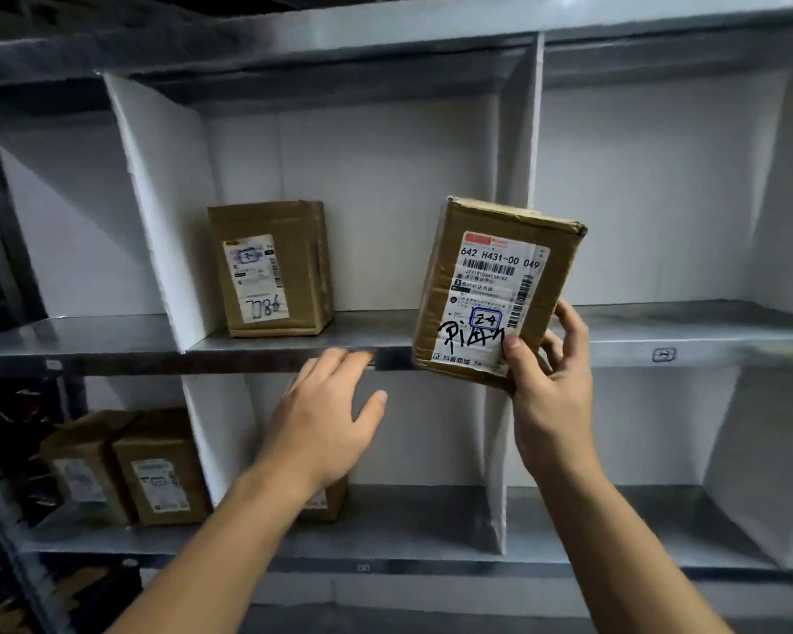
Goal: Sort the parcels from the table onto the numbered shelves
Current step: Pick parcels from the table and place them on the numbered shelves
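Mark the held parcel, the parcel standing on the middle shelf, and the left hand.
held parcel (491, 295): head view, on its white label.
parcel standing on the middle shelf (256, 279): head view, on its label.
left hand (326, 418): head view, on its back.

At the far left edge sits a dim, blurred jumble of black and reddish objects (8, 404), too dark to identify. Below it, in the bottom left corner, lies a brown, cardboard-coloured heap (1, 617), equally indistinct. A dark, shadowed ceiling surface (111, 6) runs along the top edge.
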